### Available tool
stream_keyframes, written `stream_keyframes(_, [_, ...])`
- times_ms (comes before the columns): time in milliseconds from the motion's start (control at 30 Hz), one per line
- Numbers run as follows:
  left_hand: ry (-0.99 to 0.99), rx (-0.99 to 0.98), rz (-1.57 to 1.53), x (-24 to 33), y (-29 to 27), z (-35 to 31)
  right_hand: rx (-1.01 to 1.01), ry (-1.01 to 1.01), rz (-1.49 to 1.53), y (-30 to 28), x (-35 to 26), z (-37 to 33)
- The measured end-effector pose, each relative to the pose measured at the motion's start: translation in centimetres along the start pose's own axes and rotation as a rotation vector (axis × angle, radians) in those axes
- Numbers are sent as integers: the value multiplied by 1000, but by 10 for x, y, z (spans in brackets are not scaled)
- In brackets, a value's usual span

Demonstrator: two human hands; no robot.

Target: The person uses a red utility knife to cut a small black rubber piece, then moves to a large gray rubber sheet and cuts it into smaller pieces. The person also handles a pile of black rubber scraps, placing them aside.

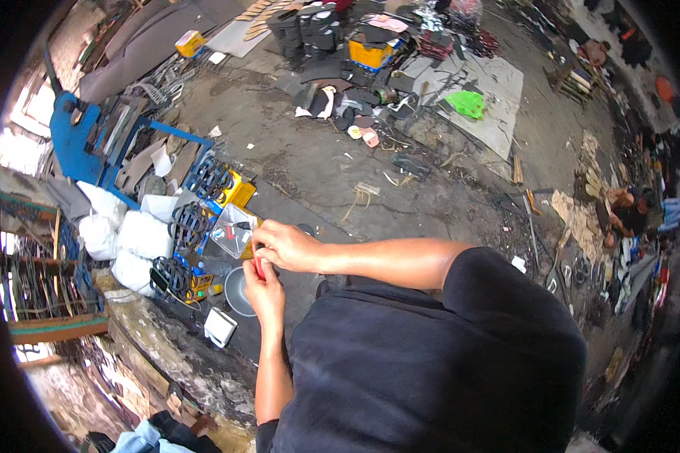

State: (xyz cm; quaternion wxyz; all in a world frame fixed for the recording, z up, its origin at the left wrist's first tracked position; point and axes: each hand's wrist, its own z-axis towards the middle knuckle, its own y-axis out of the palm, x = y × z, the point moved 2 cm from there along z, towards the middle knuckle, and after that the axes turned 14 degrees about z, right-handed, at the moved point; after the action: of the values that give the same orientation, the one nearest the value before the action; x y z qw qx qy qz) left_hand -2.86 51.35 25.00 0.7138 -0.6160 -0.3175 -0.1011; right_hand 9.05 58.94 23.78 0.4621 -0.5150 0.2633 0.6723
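Observation:
My two hands meet over the left-middle of the view, close above a clear plastic tub. My left hand (265, 292) has its fingers closed round a small red thing (260, 267); its kind is too small to make out. Just above it, my right hand (293, 248) is bent with its fingers pinched at the upper end of the same red thing. Whether the right fingers hold another piece is hidden. The clear tub (227, 240) contains small black and red bits. Below it stands a round grey bowl (236, 294), partly covered by my left hand.
A white box (220, 328) lies beside the bowl. White bags (143, 235), black soles (189, 226) and a blue metal frame (75, 140) stand left. Ahead are piled dark pieces, a yellow crate (370, 55) and a green bag (466, 104). A person (629, 213) sits far right.

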Motion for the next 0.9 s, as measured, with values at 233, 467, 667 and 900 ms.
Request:
stream_keyframes(233, [-110,-86,18,-22,0,-2,-263,-271,-129,-5,5,1])
stream_keyframes(467, [-82,-36,123,-21,-1,-1,106,71,99,13,15,-13])
stream_keyframes(667, [77,68,68,-15,-4,-1,219,114,194,22,18,-17])
stream_keyframes(900, [-39,62,60,7,-12,-1,204,222,136,6,4,-11])
